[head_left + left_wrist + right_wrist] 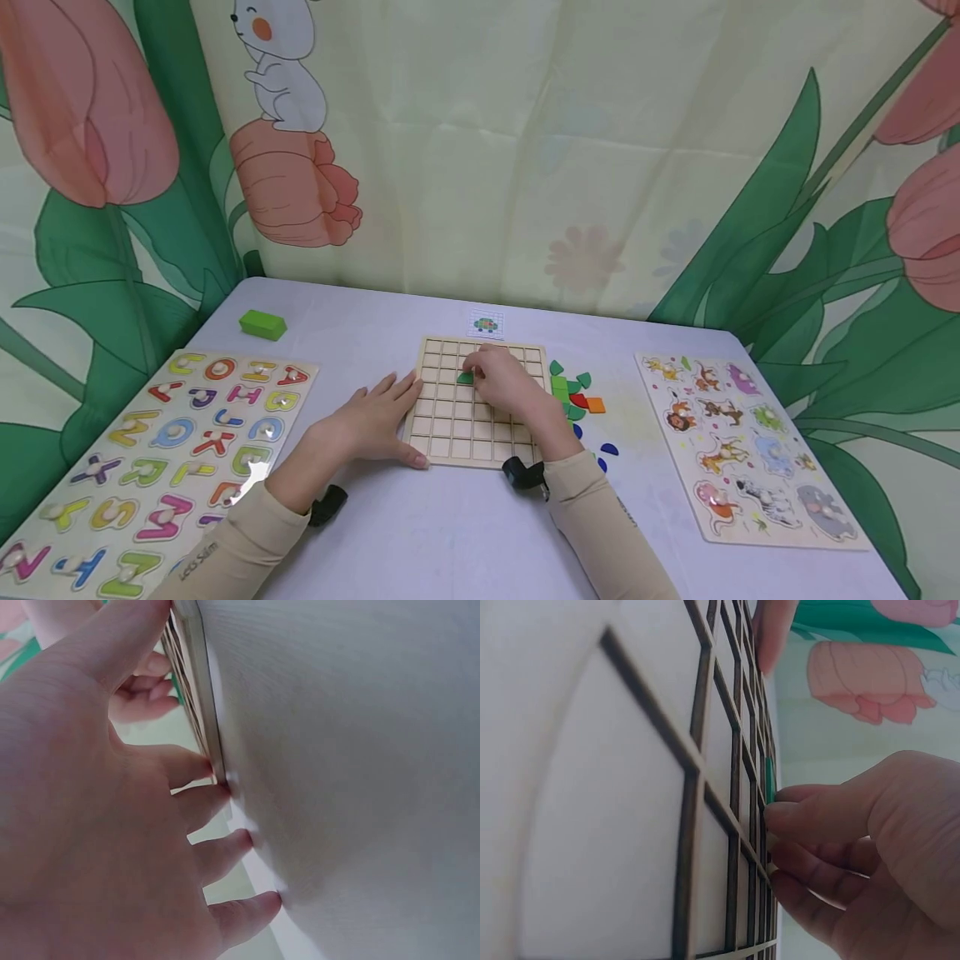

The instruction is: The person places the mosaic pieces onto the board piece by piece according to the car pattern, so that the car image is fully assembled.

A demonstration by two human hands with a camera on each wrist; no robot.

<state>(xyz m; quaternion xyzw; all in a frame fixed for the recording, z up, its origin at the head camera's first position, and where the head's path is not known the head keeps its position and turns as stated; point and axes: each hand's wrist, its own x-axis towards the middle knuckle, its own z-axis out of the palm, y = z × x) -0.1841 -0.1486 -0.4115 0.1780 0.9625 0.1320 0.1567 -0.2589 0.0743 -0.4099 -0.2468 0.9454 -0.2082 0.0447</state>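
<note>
A pale wooden grid board [442, 451] lies at the middle of the table. My left hand [377, 419] rests at its left side, fingers spread and mostly straight, thumb by the near left corner. In the left wrist view, fingertips [199, 769] touch the board's edge and the tabletop. My right hand [506, 382] is over the upper middle of the grid. Its curled thumb and fingers pinch at a small green piece [466, 378]; part of that piece is hidden by the fingers. In the right wrist view the green piece [769, 776] shows at the thumb tip, against the grid.
Loose green, red, orange and blue pieces [560, 388] lie right of the board. A small turtle picture card [486, 323] lies behind it. A letter puzzle [176, 472] is on the left, an animal puzzle [750, 450] on the right, a green block [262, 325] at the far left.
</note>
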